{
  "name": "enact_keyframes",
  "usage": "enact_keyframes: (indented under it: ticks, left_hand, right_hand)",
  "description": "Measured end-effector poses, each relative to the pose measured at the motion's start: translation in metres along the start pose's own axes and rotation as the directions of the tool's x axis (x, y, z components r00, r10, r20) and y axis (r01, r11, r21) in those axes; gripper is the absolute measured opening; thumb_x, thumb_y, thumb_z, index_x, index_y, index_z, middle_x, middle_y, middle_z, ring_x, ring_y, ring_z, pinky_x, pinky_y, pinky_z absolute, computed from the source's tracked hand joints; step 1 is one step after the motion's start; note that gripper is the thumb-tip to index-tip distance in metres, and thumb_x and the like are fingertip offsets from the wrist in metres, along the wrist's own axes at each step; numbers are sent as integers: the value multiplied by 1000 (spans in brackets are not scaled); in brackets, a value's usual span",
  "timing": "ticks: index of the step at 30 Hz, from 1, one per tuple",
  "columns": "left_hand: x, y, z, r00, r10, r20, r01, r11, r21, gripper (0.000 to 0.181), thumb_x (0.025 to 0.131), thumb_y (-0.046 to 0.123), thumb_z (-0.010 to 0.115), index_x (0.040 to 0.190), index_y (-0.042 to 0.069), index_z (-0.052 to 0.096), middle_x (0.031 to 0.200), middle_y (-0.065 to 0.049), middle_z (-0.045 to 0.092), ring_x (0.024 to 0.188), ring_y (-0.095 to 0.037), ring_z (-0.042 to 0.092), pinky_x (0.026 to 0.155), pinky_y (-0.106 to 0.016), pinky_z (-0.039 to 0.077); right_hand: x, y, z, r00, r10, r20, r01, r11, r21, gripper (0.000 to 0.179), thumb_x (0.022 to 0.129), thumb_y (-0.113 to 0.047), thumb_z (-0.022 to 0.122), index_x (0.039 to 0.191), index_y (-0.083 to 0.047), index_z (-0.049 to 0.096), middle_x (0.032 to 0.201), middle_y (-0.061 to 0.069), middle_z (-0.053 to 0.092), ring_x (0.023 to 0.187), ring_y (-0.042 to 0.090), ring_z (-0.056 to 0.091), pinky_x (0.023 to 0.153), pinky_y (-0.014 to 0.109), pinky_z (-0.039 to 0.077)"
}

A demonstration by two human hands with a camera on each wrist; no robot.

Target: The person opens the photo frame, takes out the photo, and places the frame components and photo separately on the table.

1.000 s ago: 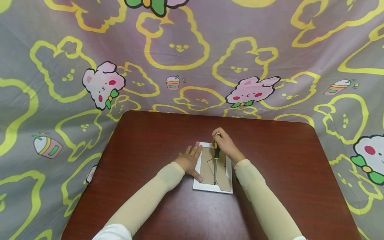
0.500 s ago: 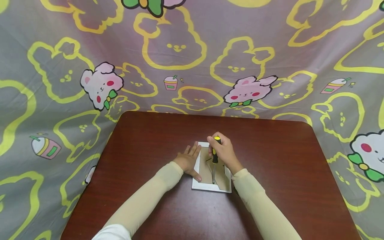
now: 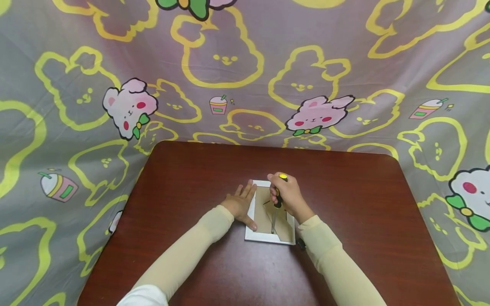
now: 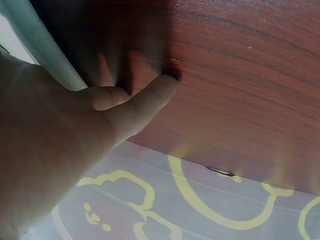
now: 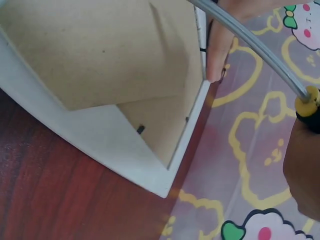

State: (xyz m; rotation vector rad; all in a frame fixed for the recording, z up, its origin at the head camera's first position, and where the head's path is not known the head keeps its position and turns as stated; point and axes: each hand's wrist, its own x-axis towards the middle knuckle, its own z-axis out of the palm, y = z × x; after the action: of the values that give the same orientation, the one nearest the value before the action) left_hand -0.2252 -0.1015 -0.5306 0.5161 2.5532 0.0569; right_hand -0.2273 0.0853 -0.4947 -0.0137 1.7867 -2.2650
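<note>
Right grip: my right hand (image 3: 289,193) is wrapped round the black-and-yellow handle of the screwdriver (image 3: 278,203).
Screwdriver axis: slanted; from my grip the shaft runs down, toward me and slightly left.
Tip: by the near edge of the brown board (image 3: 264,219), where it meets the white frame (image 3: 264,237); I judge this meeting decides the move. I cannot tell whether it touches.
Frame: on the table (image 3: 191,182), below my right grip, long axis running away from me.
Left hand: my left hand (image 3: 239,207) lies spread on the frame's left side, holding nothing; its thumb is nearer the tip than my right fingers.
Writing: 0 brands or labels I can read.
</note>
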Motion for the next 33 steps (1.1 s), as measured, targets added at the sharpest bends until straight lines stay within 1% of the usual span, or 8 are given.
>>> enact_keyframes:
  ticks: [4, 8, 12, 14, 18, 24, 29, 33]
  left_hand:
    - [3, 0, 1, 1000, -3, 7, 3, 1000, 9, 151, 56, 73, 84, 163, 14, -6, 168, -8, -14, 151, -40, 10, 106, -67, 33]
    - [3, -2, 1, 1000, -9, 4, 9, 1000, 16, 152, 56, 73, 83, 163, 13, -6, 168, -8, -14, 151, -40, 10, 106, -66, 33]
    - [3, -1, 0, 1000, -1, 6, 1, 1000, 6, 151, 56, 73, 84, 163, 13, -5, 168, -9, -14, 151, -40, 10, 106, -67, 32]
    - [3, 0, -1, 1000, 5, 5, -5, 1000, 0, 151, 56, 72, 84, 163, 13, -4, 168, -9, -13, 151, -41, 10, 106, -68, 32]
    - [3, -1, 0, 1000, 8, 6, -8, 1000, 3, 150, 57, 72, 84, 163, 12, -3, 168, -10, -13, 151, -41, 9, 106, -69, 31]
    - [3, 1, 1, 1000, 14, 4, -14, 1000, 4, 150, 57, 73, 83, 163, 11, -3, 168, -10, -12, 151, -41, 10, 106, -69, 31]
    - [4, 1, 2, 1000, 16, 14, -16, 1000, -1, 150, 58, 73, 83, 163, 12, -4, 168, -10, -14, 151, -41, 10, 106, -68, 31]
    - [5, -1, 0, 1000, 9, 21, -9, 1000, 0, 150, 59, 74, 82, 163, 13, -7, 167, -9, -16, 151, -41, 8, 107, -68, 30]
  right_hand:
    - [8, 3, -7, 996, 29, -84, -25, 999, 43, 38, 98, -21, 63, 69, -6, 45, 53, 2, 43, 40, 13, 43, 39, 24, 38]
    - [17, 7, -14, 988, 75, -137, -59, 992, 116, 38, 98, -21, 63, 68, -7, 44, 52, 1, 40, 40, 12, 42, 38, 23, 36]
    - [23, 12, -21, 984, 98, -151, -71, 982, 177, 37, 99, -19, 62, 69, -7, 43, 52, 0, 39, 39, 11, 40, 36, 23, 35]
    - [25, 14, -22, 985, 98, -145, -71, 980, 185, 37, 99, -19, 62, 69, -7, 43, 51, -1, 39, 39, 11, 40, 36, 22, 35]
    - [27, 17, -20, 990, 93, -105, -73, 981, 179, 37, 98, -21, 64, 70, -7, 44, 51, -1, 39, 39, 10, 40, 36, 22, 34]
    - [21, 15, -9, 999, 19, 43, -26, 987, 159, 34, 99, -14, 60, 71, -6, 42, 51, -1, 38, 39, 9, 38, 36, 22, 31]
    - [5, 10, 0, 989, -77, 127, 59, 988, 141, 32, 96, -5, 56, 67, -5, 40, 50, -1, 37, 38, 9, 37, 36, 22, 29]
    - [-10, 6, 6, 969, -171, 181, 156, 983, 95, 31, 93, -3, 55, 66, -5, 41, 50, -1, 38, 39, 10, 37, 37, 23, 28]
